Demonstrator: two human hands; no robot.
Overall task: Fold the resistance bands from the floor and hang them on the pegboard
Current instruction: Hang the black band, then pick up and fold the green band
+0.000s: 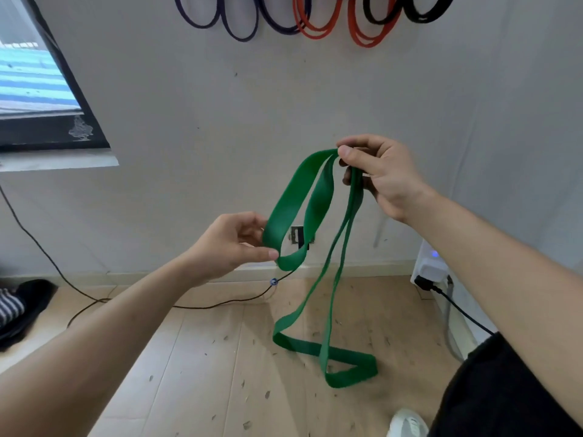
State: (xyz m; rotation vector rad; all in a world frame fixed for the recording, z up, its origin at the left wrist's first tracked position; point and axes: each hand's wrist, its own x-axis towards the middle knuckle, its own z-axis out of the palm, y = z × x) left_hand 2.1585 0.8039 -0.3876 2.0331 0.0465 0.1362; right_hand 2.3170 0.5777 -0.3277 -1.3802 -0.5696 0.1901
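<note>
Head view of a fold in progress on one green band [284,209]. The right hand [385,181], the higher of the two, pinches the gathered top of the band between thumb and forefinger, with the other fingers curled behind the strands. The left hand [230,244], lower and to the left, grips the bottom bend of a short loop, thumb pressed on the near face and fingers wrapped round the far one. This short loop slants down and leftward from the pinch to the left hand. A second, much longer loop hangs from the same pinch, with its long axis near vertical. Its lower end, crossed over itself, lies on the wooden floor [205,357], just ahead of a white shoe [407,424]. Judged from this layout, the next fold turns on raising that trailing end, which lies roughly below the right hand and down and to the right of the left hand. The left hand is the nearer, but it would have to give up its loop first. Purple bands [239,29], red bands [318,29] and black bands [419,14] already hang on the wall [220,121] above, and their pegs are out of frame. A dark cable [220,305] runs along the skirting.
</note>
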